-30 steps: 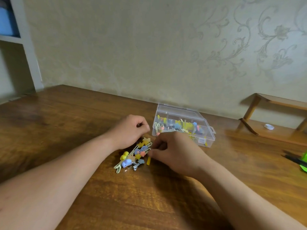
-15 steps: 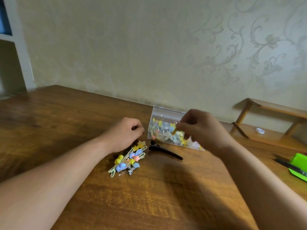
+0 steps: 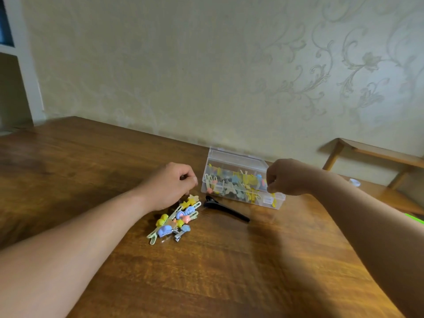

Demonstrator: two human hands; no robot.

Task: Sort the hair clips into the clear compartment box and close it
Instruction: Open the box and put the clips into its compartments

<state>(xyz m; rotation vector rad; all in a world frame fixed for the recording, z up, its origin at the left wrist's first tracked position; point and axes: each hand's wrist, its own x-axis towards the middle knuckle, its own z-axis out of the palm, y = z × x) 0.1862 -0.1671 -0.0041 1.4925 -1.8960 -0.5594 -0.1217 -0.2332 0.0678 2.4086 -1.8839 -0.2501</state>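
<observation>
On the wooden table (image 3: pixel 229 283) lie a clear box (image 3: pixel 236 157), a black clip (image 3: pixel 226 211) and heaped coloured clips (image 3: pixel 176 220).

right hand (image 3: pixel 286 177) grip contents unclear; green object (image 3: pixel 415 218) cropped

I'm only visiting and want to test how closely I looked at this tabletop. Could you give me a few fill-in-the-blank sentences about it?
1. The long clip lying alone between the pile of colourful clips and the clear box is ___ in colour.
2. The hand at the box's right end is the person's ___ one.
3. The box's lid is ___.
4. Everything sits on a ___ table.

Missing words: black; right; open; wooden.
</observation>
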